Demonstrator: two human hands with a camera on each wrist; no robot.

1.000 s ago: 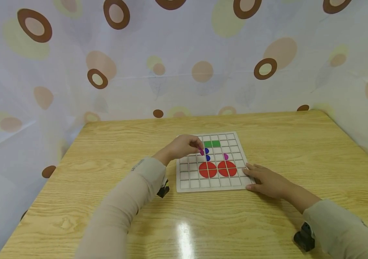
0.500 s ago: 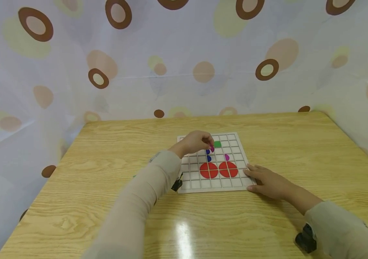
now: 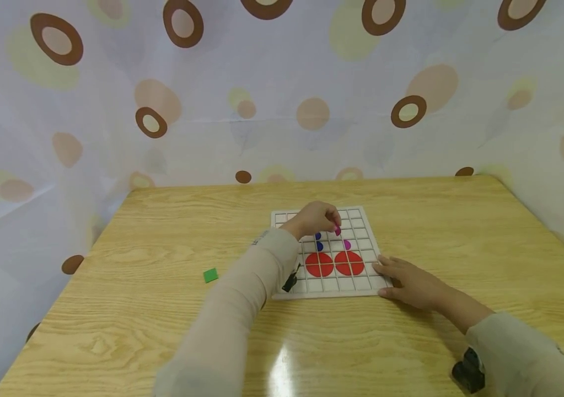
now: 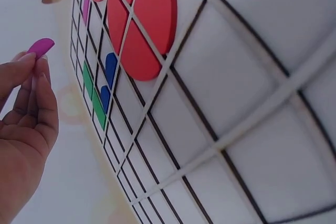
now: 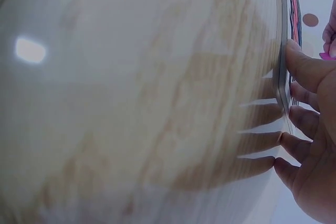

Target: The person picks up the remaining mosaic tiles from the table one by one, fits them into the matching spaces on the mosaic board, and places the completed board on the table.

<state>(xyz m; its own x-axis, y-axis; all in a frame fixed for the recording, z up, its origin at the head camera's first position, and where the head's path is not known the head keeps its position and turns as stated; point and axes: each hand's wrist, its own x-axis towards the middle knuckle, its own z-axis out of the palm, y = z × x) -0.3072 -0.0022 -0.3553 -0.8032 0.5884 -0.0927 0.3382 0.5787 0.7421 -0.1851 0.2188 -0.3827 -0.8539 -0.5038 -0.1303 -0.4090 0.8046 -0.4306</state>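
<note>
My left hand (image 3: 314, 217) pinches a small magenta half-round piece (image 3: 338, 230) between thumb and fingertips, over the far middle of a white grid board (image 3: 328, 285). In the left wrist view the piece (image 4: 42, 47) sticks up from the fingertips. On the board, two red discs made of quarter pieces (image 3: 313, 260) lie side by side, with blue half-rounds (image 3: 320, 246) and another magenta half-round (image 3: 347, 245) behind them. Green pieces (image 4: 93, 95) show in the left wrist view; the left hand hides them from the head view. My right hand (image 3: 408, 282) rests with spread fingers at the board's right edge.
A loose green square (image 3: 210, 275) lies on the wooden table (image 3: 128, 325), left of the board and close beside the left sleeve (image 3: 249, 292). A patterned cloth (image 3: 272, 82) hangs behind the table and along its sides.
My left hand has moved right across the board, still pinching the magenta piece. The green square on the table has come out from behind the sleeve. My right hand has stayed in place.
</note>
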